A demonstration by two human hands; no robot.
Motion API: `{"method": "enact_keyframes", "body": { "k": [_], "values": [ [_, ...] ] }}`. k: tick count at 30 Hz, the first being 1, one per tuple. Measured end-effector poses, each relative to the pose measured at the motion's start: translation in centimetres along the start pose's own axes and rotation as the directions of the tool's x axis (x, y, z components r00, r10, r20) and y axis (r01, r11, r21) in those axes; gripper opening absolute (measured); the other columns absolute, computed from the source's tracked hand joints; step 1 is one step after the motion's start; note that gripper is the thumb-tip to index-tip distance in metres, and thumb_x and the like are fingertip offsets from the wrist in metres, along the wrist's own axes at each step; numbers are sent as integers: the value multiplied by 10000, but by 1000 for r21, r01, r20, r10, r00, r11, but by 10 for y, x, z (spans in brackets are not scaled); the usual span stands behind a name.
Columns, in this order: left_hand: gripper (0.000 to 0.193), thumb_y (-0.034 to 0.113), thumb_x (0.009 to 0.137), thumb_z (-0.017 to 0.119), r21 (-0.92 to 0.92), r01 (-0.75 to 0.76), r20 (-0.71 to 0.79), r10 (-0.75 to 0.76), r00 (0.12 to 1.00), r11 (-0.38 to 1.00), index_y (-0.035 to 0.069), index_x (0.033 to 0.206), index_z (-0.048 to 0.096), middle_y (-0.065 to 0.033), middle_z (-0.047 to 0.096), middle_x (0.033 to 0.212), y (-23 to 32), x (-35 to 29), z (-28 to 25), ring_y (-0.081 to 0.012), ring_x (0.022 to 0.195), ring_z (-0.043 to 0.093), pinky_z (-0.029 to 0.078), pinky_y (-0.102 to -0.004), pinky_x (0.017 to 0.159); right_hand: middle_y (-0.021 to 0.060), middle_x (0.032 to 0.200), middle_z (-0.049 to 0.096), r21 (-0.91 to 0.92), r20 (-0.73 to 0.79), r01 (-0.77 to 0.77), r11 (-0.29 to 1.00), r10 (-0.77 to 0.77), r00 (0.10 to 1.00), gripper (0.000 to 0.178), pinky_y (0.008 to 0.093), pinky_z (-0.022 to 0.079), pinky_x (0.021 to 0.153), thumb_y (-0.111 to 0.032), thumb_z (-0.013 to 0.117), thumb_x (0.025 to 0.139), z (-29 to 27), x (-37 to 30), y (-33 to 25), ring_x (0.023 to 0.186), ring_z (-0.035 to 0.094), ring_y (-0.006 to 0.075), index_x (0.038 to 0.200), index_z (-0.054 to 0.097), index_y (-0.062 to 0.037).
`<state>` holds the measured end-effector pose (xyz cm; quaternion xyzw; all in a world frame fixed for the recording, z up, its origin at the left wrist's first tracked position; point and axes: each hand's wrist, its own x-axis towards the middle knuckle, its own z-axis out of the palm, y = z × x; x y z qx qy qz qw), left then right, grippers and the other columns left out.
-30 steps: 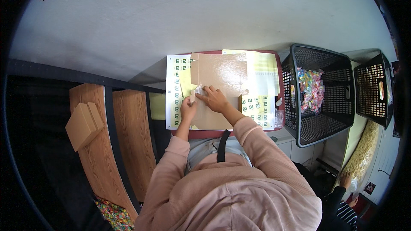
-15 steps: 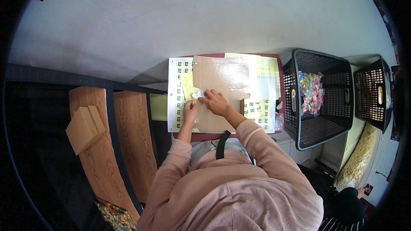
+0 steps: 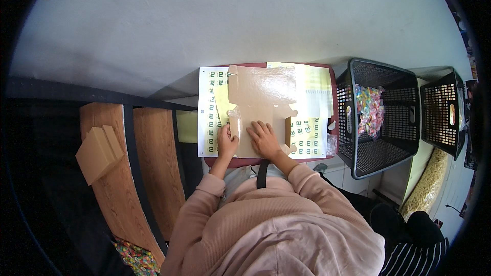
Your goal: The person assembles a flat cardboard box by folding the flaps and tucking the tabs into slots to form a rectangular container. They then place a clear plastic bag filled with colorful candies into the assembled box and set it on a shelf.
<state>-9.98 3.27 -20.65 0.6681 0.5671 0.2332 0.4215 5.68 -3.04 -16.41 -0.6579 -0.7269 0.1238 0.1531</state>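
Okay, head view only. Flat brown cardboard box blank (image 3: 262, 103) lies unfolded on a small reddish table (image 3: 332, 74), just above picture centre, with sticker sheets (image 3: 209, 110) under it and poking out at 9 and 3 o'clock of the blank. Left hand (image 3: 226, 142) sits at the blank's lower left edge, fingers curled over a small clear plastic piece (image 3: 234, 122) at that edge; looks like a pinch on the edge, but can't tell how tight. Right hand (image 3: 264, 139) lies flat on the lower part of the blank, fingers spread, palm down, pressing, nothing grasped. Hands are close together, not touching.

At 3 o'clock of the table: a black mesh basket (image 3: 394, 148) holding colourful wrapped bits (image 3: 369, 110); a second black basket (image 3: 444, 115) further right. At 8 o'clock: wooden slats (image 3: 153, 174) with a stack of folded brown cardboard (image 3: 98, 152) lying on the left one. Pink sleeves and torso fill the bottom edge. White wall (image 3: 204, 25) covers the top half. Colourful wrappers (image 3: 135, 258) show at 7 o'clock, near the rim.
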Motion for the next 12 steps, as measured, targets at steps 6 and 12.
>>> {"method": "enact_keyframes", "body": {
  "k": [6,12],
  "values": [
    [775,96,642,639,94,-226,147,211,966,970,-45,1240,165,-229,245,1221,29,-23,10,-333,1139,256,231,-390,946,145,1275,313,260,121,-47,965,15,993,657,423,236,986,-147,621,626,-5,-8,11,1197,278,301,1208,351,-5],
    [984,223,686,635,-99,-289,300,306,904,952,-30,1287,-103,-265,-34,1346,34,-32,24,-376,1255,-38,13,-419,1019,156,1292,293,353,195,-19,935,-54,979,754,393,231,998,-109,652,564,-8,-6,25,1210,262,303,1230,318,6]
  ]
}}
